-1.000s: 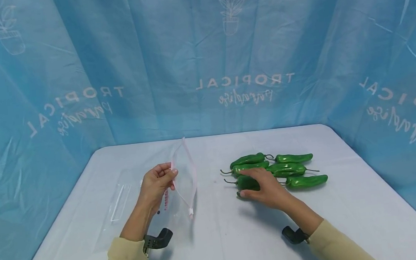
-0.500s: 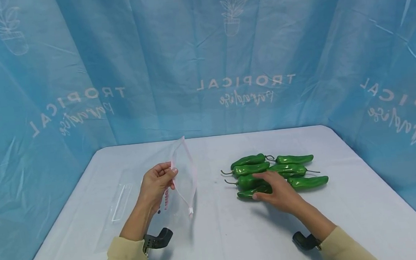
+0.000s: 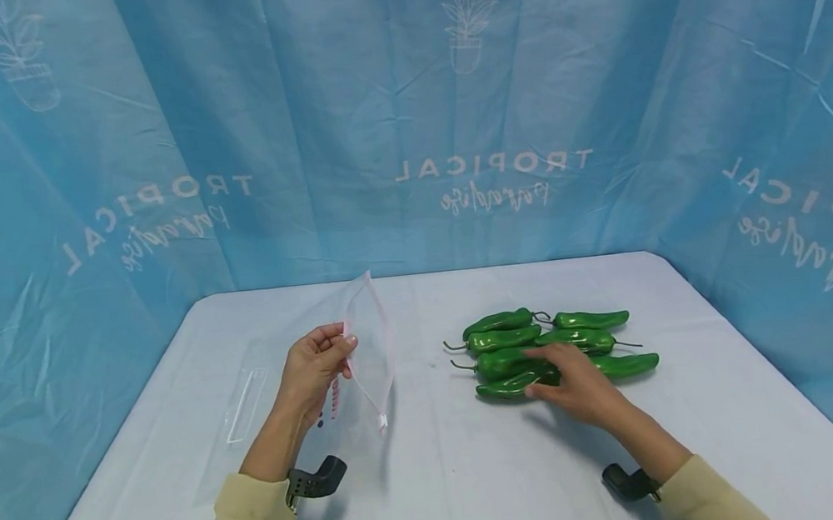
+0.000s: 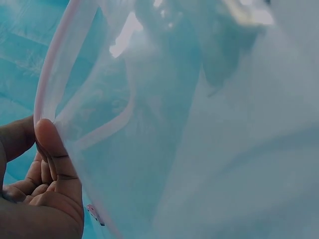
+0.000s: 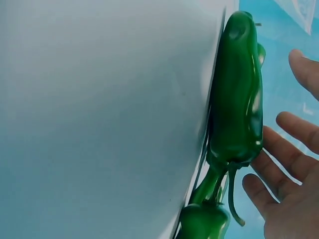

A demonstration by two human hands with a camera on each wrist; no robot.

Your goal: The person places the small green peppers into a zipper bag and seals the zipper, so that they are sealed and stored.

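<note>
My left hand (image 3: 312,369) pinches the pink-edged rim of a clear slider zip bag (image 4: 134,164) between thumb and fingers. The bag's mouth gapes to the right, and its body lies back over the table on the left. My right hand (image 3: 578,387) hovers at the front of a group of green peppers, thumb and fingers apart. Nearest to it are a front pepper (image 3: 507,388) and the pepper behind that (image 3: 502,363); its fingers partly cover both. In the right wrist view the fingers (image 5: 299,132) are spread beside a pepper (image 5: 237,94); whether they touch it I cannot tell.
Several more green peppers, such as the back right one (image 3: 591,320), lie close together on the white table (image 3: 439,492). A blue printed curtain (image 3: 344,133) encloses the back and sides. The bag's small white slider (image 3: 383,421) hangs at the lower rim.
My right hand has drawn back to the right and slightly toward me, uncovering more of the front left peppers. The peppers stay put. My left hand keeps its pinch on the bag, nearly still.
</note>
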